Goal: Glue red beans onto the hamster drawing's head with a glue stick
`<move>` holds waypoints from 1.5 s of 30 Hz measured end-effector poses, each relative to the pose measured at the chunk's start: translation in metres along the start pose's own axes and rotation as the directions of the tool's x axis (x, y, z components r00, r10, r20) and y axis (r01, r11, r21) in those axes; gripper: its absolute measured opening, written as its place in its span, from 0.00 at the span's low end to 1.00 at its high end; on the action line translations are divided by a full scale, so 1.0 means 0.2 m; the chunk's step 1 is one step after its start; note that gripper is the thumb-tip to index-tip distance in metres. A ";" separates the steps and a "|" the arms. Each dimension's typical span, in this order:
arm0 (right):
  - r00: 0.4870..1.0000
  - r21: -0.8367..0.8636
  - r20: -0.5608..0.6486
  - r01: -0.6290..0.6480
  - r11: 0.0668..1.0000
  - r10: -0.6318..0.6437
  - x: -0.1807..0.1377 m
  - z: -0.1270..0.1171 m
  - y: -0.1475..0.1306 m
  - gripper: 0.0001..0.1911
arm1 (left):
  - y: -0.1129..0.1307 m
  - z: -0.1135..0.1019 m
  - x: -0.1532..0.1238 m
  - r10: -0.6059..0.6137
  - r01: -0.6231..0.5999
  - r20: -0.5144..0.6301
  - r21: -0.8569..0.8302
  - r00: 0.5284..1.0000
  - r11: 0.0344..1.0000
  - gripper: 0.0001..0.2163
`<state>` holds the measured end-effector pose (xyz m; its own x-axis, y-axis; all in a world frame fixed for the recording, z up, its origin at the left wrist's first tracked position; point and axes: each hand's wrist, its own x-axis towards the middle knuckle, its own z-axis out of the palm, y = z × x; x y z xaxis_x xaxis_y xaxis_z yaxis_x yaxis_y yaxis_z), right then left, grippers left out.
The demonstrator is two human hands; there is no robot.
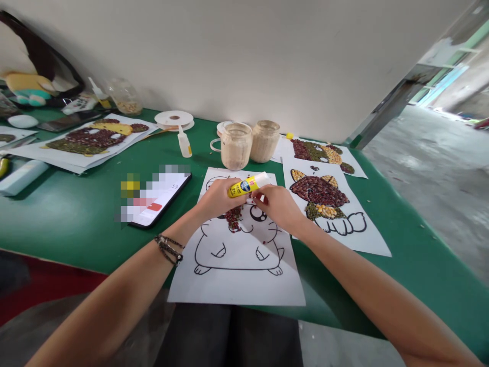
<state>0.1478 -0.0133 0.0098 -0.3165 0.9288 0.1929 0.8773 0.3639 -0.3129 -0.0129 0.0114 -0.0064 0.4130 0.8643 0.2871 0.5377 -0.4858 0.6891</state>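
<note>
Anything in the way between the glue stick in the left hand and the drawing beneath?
Partly: the right hand is by the white end of the glue stick, over the upper drawing, where seeds also lie. Nothing visible covers the drawn feet.

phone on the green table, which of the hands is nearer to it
Left. The left hand, holding the glue stick, is to the right of the phone, not touching it; the right hand is farther right, beyond the left one.
</note>
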 end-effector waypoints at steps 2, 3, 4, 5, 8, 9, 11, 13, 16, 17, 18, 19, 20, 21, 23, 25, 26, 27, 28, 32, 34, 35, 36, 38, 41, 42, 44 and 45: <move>1.000 0.042 0.004 -0.018 0.999 0.017 0.00 0.00 0.01 0.06 | 0.00 0.00 0.00 0.004 -0.004 0.002 -0.005 1.000 1.000 0.05; 1.000 0.054 0.005 -0.017 0.998 0.016 0.00 0.00 0.01 0.06 | 0.00 0.00 0.00 0.007 -0.007 0.002 -0.008 1.000 1.000 0.05; 1.000 0.065 0.006 -0.009 0.998 0.008 0.00 0.00 0.01 0.05 | 0.00 0.00 0.00 0.008 -0.008 0.002 -0.012 1.000 1.000 0.04; 1.000 0.078 0.006 0.002 0.997 -0.003 0.00 0.01 0.01 0.05 | 0.00 0.00 0.00 0.006 -0.005 0.003 -0.019 1.000 1.000 0.04; 1.000 0.113 0.003 0.015 0.993 -0.016 -0.01 0.02 0.01 0.05 | 0.01 0.00 -0.01 -0.004 0.005 0.017 -0.043 1.000 0.999 0.06; 1.000 0.124 -0.003 0.006 0.992 -0.006 -0.01 0.02 0.01 0.05 | 0.01 0.00 -0.01 -0.003 0.004 0.021 -0.047 1.000 0.999 0.07; 0.999 0.157 -0.025 -0.016 0.987 0.021 -0.01 0.02 0.01 0.04 | 0.02 -0.01 -0.01 0.017 -0.015 0.032 -0.053 0.999 0.998 0.10; 0.998 0.209 -0.051 -0.015 0.978 0.027 -0.03 0.01 0.02 0.04 | 0.02 -0.01 -0.01 0.032 -0.028 0.050 -0.083 0.998 0.996 0.12; 0.996 0.278 -0.091 0.002 0.961 0.024 -0.07 -0.02 0.04 0.05 | 0.04 -0.01 -0.01 0.017 -0.003 0.088 -0.157 0.996 0.988 0.13; 0.994 0.302 -0.104 -0.003 0.953 0.036 -0.09 -0.03 0.05 0.05 | 0.04 -0.01 -0.01 0.008 0.010 0.100 -0.177 0.995 0.984 0.13; 0.992 0.335 -0.112 -0.019 0.942 0.060 -0.11 -0.04 0.06 0.05 | 0.05 -0.01 -0.01 0.004 0.018 0.112 -0.191 0.994 0.981 0.13; 0.989 0.376 -0.116 -0.040 0.926 0.090 -0.12 -0.05 0.07 0.05 | 0.05 -0.01 -0.01 0.005 0.021 0.126 -0.202 0.992 0.979 0.12; 0.986 0.423 -0.115 -0.062 0.904 0.122 -0.14 -0.05 0.08 0.04 | 0.06 -0.01 -0.01 0.011 0.019 0.140 -0.213 0.990 0.977 0.12; 0.982 0.469 -0.114 -0.082 0.879 0.152 -0.15 -0.05 0.09 0.04 | 0.06 -0.01 -0.01 0.021 0.014 0.150 -0.226 0.989 0.974 0.12; 0.975 0.548 -0.112 -0.101 0.830 0.193 -0.17 -0.04 0.10 0.03 | 0.08 -0.01 -0.01 0.055 -0.014 0.156 -0.258 0.986 0.966 0.12; 0.971 0.590 -0.116 -0.102 0.801 0.209 -0.16 -0.02 0.11 0.03 | 0.10 0.00 0.00 0.108 -0.061 0.138 -0.306 0.985 0.950 0.12; 0.970 0.600 -0.120 -0.100 0.794 0.212 -0.16 0.00 0.11 0.03 | 0.11 0.00 0.00 0.138 -0.089 0.128 -0.334 0.982 0.938 0.12; 0.969 0.610 -0.122 -0.098 0.787 0.216 -0.15 0.01 0.11 0.03 | 0.13 0.00 0.01 0.162 -0.108 0.125 -0.357 0.979 0.928 0.12; 0.967 0.623 -0.127 -0.095 0.777 0.220 -0.14 0.02 0.11 0.03 | 0.14 0.00 0.02 0.176 -0.116 0.131 -0.374 0.976 0.920 0.12; 0.960 0.694 -0.151 -0.068 0.717 0.237 -0.13 0.06 0.12 0.03 | 0.18 0.02 0.04 0.174 -0.107 0.174 -0.336 0.969 0.936 0.10; 0.956 0.718 -0.141 -0.082 0.692 0.259 -0.12 0.07 0.13 0.03 | 0.18 0.04 0.05 0.183 -0.128 0.154 -0.314 0.971 0.941 0.08; 0.955 0.734 -0.122 -0.096 0.672 0.269 -0.12 0.07 0.14 0.03 | 0.18 0.05 0.05 0.189 -0.139 0.137 -0.309 0.972 0.941 0.07; 0.955 0.755 -0.101 -0.108 0.647 0.278 -0.13 0.08 0.14 0.04 | 0.18 0.06 0.05 0.194 -0.150 0.118 -0.304 0.974 0.941 0.06; 0.956 0.798 -0.066 -0.122 0.591 0.287 -0.13 0.08 0.15 0.04 | 0.18 0.07 0.05 0.187 -0.156 0.091 -0.271 0.978 0.950 0.05; 0.944 0.821 -0.069 -0.129 0.556 0.322 -0.13 0.05 0.13 0.05 | 0.17 0.08 0.06 0.133 -0.126 0.045 -0.134 0.990 0.983 0.05; 0.937 0.818 -0.075 -0.138 0.559 0.341 -0.13 0.03 0.13 0.05 | 0.16 0.08 0.06 0.117 -0.115 0.022 -0.080 0.993 0.990 0.06; 0.922 0.806 -0.076 -0.167 0.568 0.380 -0.13 0.00 0.11 0.05 | 0.14 0.08 0.06 0.115 -0.115 -0.007 0.001 0.993 0.993 0.05; 0.915 0.799 -0.072 -0.185 0.572 0.396 -0.13 -0.01 0.11 0.05 | 0.13 0.08 0.05 0.126 -0.126 -0.004 0.019 0.992 0.992 0.04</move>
<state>0.1757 -0.0306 -0.0002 0.0840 0.9893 0.1192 0.2720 0.0923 -0.9579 0.0174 0.0055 0.0034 0.4745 0.7965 0.3748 0.4952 -0.5936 0.6344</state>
